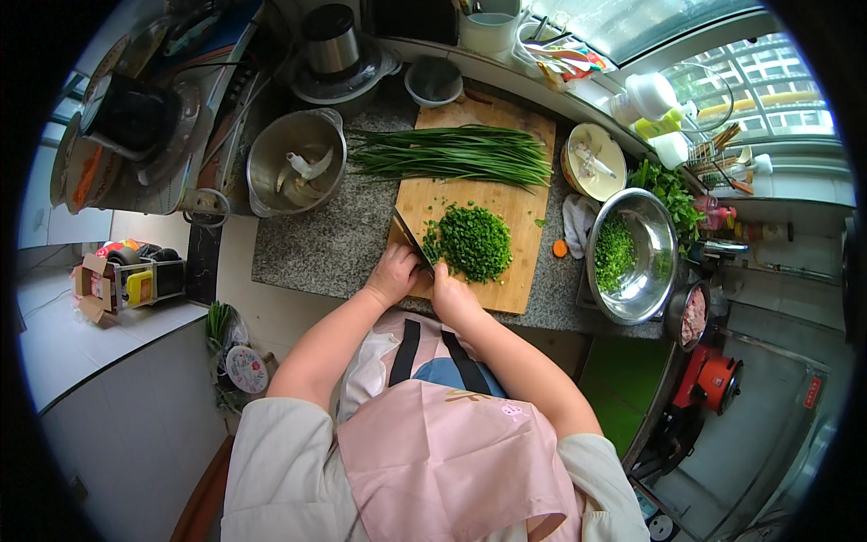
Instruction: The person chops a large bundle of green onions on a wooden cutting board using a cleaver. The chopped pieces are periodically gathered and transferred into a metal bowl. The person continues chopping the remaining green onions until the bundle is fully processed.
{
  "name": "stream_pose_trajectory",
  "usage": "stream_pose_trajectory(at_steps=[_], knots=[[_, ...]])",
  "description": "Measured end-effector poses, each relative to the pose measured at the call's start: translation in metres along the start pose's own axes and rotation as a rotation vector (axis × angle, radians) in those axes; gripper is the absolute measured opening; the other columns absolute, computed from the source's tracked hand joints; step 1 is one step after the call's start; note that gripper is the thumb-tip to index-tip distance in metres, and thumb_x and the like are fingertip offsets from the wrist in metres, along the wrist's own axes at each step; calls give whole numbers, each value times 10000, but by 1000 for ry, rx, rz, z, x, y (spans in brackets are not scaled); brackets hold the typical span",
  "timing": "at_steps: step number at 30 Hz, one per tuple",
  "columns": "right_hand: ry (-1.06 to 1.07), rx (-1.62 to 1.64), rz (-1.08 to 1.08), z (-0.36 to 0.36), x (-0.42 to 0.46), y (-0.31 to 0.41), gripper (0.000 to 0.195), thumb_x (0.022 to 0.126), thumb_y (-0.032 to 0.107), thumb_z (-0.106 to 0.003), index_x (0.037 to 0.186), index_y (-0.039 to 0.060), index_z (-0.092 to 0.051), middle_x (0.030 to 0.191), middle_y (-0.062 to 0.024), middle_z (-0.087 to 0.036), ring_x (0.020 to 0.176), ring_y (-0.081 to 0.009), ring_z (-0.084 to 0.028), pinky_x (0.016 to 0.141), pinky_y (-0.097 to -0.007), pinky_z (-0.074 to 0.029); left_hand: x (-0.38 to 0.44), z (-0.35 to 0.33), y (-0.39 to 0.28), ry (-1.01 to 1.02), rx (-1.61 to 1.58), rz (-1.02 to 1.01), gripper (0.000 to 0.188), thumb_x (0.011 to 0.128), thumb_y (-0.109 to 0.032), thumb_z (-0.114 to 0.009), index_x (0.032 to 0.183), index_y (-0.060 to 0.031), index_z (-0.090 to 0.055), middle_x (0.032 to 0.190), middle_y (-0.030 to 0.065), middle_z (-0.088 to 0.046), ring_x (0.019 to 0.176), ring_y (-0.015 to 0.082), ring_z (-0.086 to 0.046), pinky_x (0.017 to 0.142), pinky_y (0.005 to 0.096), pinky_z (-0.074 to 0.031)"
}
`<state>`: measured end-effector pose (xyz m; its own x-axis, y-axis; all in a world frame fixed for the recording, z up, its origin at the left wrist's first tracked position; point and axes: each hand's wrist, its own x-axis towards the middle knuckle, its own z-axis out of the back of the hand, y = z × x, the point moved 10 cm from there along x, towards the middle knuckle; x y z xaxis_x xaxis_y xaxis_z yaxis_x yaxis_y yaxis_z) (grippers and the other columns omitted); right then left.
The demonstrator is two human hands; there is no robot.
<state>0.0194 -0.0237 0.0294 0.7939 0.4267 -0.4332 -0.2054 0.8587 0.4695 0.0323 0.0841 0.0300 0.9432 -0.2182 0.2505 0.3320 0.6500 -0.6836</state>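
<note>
My right hand [455,295] grips the handle end of a kitchen knife [410,234] near the front edge of a wooden cutting board [520,274]. The dark blade slants up and left along the board's left side. Close against the blade's left face is my left hand [394,272], fingers curled; whatever lies under them is hidden. A heap of finely chopped green chives [476,242] sits on the board just right of the blade, with loose bits around it. Long uncut chives [460,153] lie in a bundle across the board's back part, overhanging its left edge.
Left of the board stands a steel pot [267,166] with a blade piece inside. At right are a steel bowl [650,244] holding chopped greens, a cream bowl [605,139], a carrot piece [559,248], a white cloth [578,220] and a bowl of minced meat [693,315].
</note>
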Motion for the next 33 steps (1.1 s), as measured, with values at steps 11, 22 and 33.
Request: stream_pose_trajectory(at_steps=[11, 22, 33], knots=[[6, 33, 4, -2, -1, 2, 302, 876, 95, -441, 1141, -32, -370, 786, -301, -638, 722, -492, -628, 673, -560, -508, -6, 0, 8, -16, -67, 33, 210, 696, -27, -640, 895, -1, -577, 988, 175, -552, 984, 369, -524, 884, 426, -456], [13, 36, -3, -2, -2, 4, 265, 877, 111, -482, 1078, -19, -368, 752, -306, -630, 697, -486, -626, 622, -572, -499, -8, 4, 10, -55, -83, 54, 190, 698, -21, -634, 880, -13, -581, 971, 175, -558, 973, 376, -523, 882, 437, -452], [22, -23, -36, -5, 3, 9, 270, 881, 116, -475, 1091, -19, -373, 757, -288, -638, 709, -465, -639, 647, -553, -514, -17, 8, 10, -85, -64, 34, 201, 702, -17, -635, 888, -10, -561, 981, 168, -550, 979, 377, -514, 867, 444, -453]])
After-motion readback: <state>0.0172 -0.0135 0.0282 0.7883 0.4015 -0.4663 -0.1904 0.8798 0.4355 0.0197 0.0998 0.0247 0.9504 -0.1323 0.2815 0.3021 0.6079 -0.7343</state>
